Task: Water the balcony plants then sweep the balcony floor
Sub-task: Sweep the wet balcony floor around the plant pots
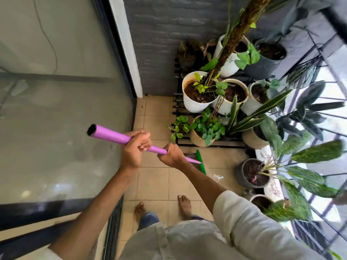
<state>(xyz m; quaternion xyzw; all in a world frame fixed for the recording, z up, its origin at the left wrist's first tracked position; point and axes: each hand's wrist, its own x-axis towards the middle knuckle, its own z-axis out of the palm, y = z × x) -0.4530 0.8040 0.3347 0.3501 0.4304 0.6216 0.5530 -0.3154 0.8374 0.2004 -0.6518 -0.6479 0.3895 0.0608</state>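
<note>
I hold a broom with a purple handle in both hands. My left hand grips the handle high up, and my right hand grips it lower down. The green broom head with dark bristles rests on the beige tiled floor, just in front of a black plant stand. Potted plants crowd the stand: white pots with soil, and a woven pot with leafy green plants.
A glass sliding door lines the left side. A grey brick wall closes the far end. More pots stand along the right by the black railing. My bare feet are on the tiles, near a wet patch.
</note>
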